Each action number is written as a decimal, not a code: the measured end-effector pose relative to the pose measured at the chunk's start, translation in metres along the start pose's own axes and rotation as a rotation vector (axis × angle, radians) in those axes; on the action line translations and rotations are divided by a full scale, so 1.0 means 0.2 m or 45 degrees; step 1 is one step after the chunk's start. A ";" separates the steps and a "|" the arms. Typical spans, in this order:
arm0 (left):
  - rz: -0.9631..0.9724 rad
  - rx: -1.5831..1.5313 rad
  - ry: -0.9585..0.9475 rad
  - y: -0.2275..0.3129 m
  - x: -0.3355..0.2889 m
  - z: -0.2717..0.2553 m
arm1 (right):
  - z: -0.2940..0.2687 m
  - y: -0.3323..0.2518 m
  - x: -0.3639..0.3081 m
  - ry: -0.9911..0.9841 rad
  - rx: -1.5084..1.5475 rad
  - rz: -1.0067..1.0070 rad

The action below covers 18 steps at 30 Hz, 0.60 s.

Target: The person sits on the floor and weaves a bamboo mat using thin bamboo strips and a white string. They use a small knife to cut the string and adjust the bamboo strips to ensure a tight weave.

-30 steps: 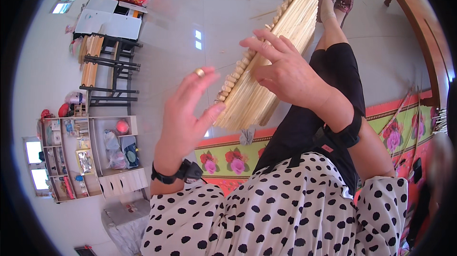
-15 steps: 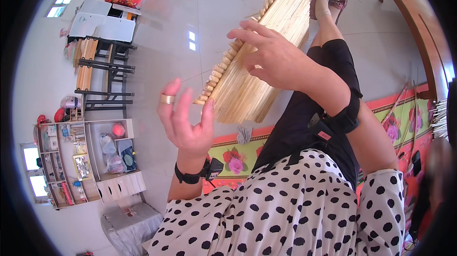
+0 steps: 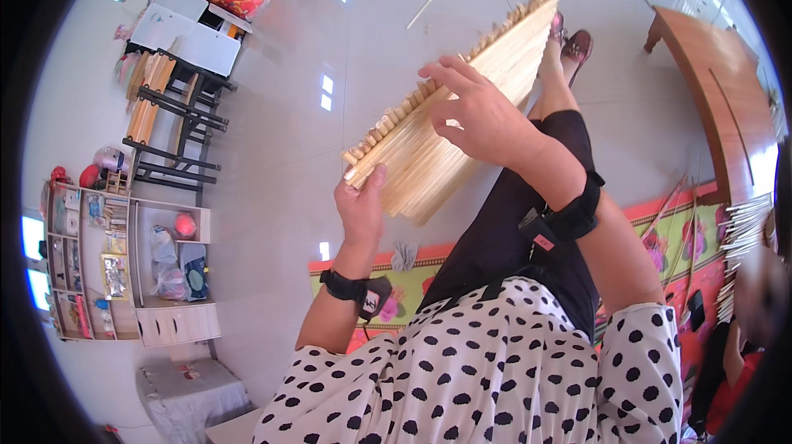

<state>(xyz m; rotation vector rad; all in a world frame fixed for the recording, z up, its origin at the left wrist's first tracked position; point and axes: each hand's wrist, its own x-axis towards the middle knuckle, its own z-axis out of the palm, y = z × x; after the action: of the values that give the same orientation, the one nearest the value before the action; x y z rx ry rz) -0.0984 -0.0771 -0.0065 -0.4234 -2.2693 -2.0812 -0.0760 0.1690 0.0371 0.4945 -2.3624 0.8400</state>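
A panel of pale straw-coloured stalks, laid side by side, slants across the middle above my lap. Stubby stalk ends form a knobbly row along its upper left edge. My left hand grips its lower left corner, the thumb on the front face and the fingers mostly hidden behind. Over the panel's face, near the knobbly edge, is my right hand. Its fingers are bent and apart, and nothing shows between them. Whether its fingertips touch the stalks I cannot tell.
A flowered mat lies below the panel, with a grey scrap on it. At right are a brown wooden table and a bundle of thin pale sticks. Shelves and folded black-legged furniture stand at left.
My left hand was off the panel with fingers spread; now it has closed on the lower left corner. My right hand and the panel's far end appear lower in view.
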 end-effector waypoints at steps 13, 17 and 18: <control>0.532 0.528 -0.701 0.86 0.53 -0.05 | -0.40 -0.28 -0.07 0.309 0.169 0.191; 0.551 0.511 -0.998 1.15 0.61 0.03 | -0.59 -0.42 -0.15 0.310 0.087 0.196; 0.490 0.464 -1.063 1.22 0.61 0.05 | -0.63 -0.44 -0.16 0.295 0.000 0.144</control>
<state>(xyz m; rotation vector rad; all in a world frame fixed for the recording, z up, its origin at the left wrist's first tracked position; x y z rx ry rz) -0.1609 -0.0293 0.2551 -1.7847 -2.5435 -1.3866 0.0433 0.1933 0.1368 0.2500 -2.1918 0.8966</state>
